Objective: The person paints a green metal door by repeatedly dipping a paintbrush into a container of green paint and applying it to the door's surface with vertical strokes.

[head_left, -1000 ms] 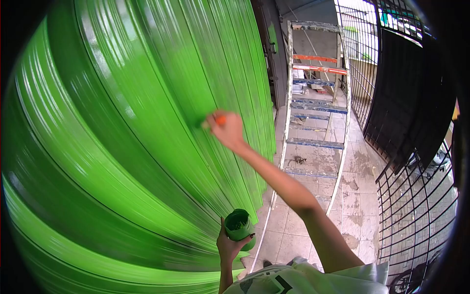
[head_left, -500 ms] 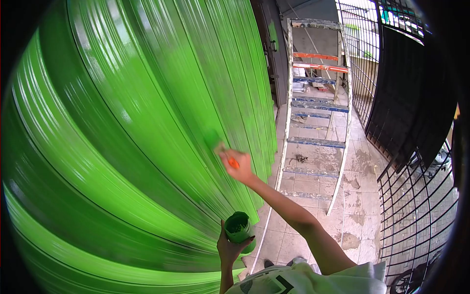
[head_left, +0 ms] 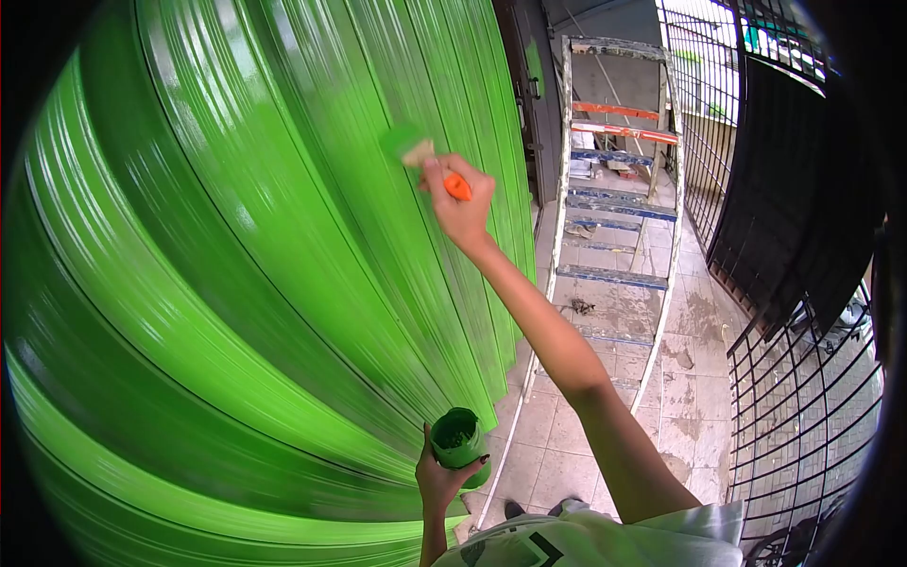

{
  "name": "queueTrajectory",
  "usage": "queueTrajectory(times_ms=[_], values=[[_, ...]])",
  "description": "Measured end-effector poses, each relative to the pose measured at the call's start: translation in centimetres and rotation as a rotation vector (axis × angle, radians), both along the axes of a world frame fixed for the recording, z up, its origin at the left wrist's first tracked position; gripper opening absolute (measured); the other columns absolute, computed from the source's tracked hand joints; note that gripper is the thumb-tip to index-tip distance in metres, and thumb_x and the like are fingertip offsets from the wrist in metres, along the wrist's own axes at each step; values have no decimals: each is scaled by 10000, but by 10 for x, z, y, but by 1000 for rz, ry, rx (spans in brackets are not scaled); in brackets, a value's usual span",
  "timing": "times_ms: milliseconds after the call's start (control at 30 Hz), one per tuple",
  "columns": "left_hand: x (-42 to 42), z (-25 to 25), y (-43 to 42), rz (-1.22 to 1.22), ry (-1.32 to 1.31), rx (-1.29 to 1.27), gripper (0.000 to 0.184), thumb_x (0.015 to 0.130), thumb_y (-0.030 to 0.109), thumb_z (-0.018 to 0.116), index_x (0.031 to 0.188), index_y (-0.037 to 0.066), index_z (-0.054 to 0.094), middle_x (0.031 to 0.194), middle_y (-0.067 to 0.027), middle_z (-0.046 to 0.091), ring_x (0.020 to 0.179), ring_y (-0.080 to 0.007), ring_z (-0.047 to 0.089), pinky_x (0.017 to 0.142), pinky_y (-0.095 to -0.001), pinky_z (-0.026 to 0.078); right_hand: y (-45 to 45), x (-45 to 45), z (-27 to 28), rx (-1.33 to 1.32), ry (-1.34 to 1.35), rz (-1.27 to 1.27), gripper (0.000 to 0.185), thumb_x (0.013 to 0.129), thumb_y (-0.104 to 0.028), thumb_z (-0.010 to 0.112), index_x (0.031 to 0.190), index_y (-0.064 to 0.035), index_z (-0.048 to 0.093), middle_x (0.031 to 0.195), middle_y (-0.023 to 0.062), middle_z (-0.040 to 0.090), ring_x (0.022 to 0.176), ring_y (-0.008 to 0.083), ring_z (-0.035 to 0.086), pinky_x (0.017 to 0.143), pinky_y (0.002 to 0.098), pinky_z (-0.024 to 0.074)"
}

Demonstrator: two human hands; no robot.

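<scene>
My right hand (head_left: 461,200) is closed on a paintbrush (head_left: 458,186) with an orange handle. Its green-coated bristles touch a ribbed green metal wall (head_left: 283,217), a little blurred. Lower down, my left hand (head_left: 442,480) is wrapped round a green paint container (head_left: 457,444), held upright beside the wall's lower edge. Dark green paint shows inside its open top. Greyish streaks show through the green on parts of the wall's upper ribs.
A paint-spattered stepladder (head_left: 616,277) stands on the tiled floor (head_left: 694,397) right of the wall. Black metal bars (head_left: 803,416) and a dark gate panel (head_left: 779,189) line the right side. Behind the ladder is a grey door (head_left: 537,104).
My right hand first moved down along the wall with the brush, then up to a higher spot than before. My left hand and the container have barely moved.
</scene>
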State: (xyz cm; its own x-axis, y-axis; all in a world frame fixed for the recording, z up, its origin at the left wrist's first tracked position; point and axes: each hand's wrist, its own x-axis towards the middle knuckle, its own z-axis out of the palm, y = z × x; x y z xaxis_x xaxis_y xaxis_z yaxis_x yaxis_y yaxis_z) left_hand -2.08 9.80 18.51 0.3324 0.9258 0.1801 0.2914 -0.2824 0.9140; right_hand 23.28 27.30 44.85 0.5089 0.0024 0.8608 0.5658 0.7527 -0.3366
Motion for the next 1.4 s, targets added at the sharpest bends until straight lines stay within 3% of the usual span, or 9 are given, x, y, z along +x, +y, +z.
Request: queueTrajectory(times_ms=[200,233,400,567,733,900,1067,1167,1400], values=[[-4,0,-6,29,61,-21,1210,499,347,928,1424,-95,286,1141,-174,647,1009,-235,653,856,-338,528,-17,2,-196,-289,61,51,226,890,-134,627,691,-32,591,540,80,509,437,162,464,433,307,369],[-6,2,-7,34,93,-21,1210,499,348,929,1425,-94,286,1140,-174,647,1009,-235,653,857,-338,528,-26,5,-238,-488,52,27,245,910,-161,619,710,-22,637,577,59,625,491,120,574,484,267,443],[-14,1,1,23,76,-27,1214,498,337,931,1430,-88,280,1139,-177,649,1004,-235,655,857,-335,529,-45,-2,-317,-705,172,18,200,837,-176,656,675,-59,638,535,111,557,459,262,560,453,369,422],[-16,-2,1,57,61,-7,1212,500,318,929,1434,-86,270,1140,-171,650,1003,-230,653,854,-333,531,-5,11,-158,-590,29,-161,282,850,-248,620,645,-56,617,579,132,605,468,313,560,472,389,434],[-14,-3,0,34,-15,-41,1211,499,309,929,1435,-85,269,1153,-170,647,1015,-227,648,855,-332,530,-8,-1,-73,-45,190,197,232,879,-159,648,681,-45,608,521,78,568,424,162,537,431,305,389],[-14,-2,-4,56,88,-15,1226,489,346,928,1427,-99,274,1149,-183,645,1012,-241,655,855,-340,532,-11,7,-218,-342,10,23,232,924,-115,602,734,16,617,635,75,635,552,94,568,524,241,462],[-22,-4,-6,79,133,-42,1251,473,383,931,1418,-112,277,1128,-190,652,999,-255,663,851,-351,536,-36,5,-350,-680,194,30,261,927,-153,597,711,-8,602,578,68,631,533,99,616,490,255,472],[-24,-7,-3,84,140,-22,1252,473,389,931,1417,-113,279,1125,-187,655,992,-254,666,848,-350,538,-37,8,-339,-743,157,-44,271,925,-171,603,706,-11,598,553,62,622,524,98,618,479,255,468],[-16,6,-11,82,172,-36,1233,498,352,935,1433,-90,264,1150,-172,649,1024,-236,656,880,-350,527,-26,11,-169,-290,153,86,236,936,-102,569,737,24,580,654,99,657,586,137,633,561,270,507]])
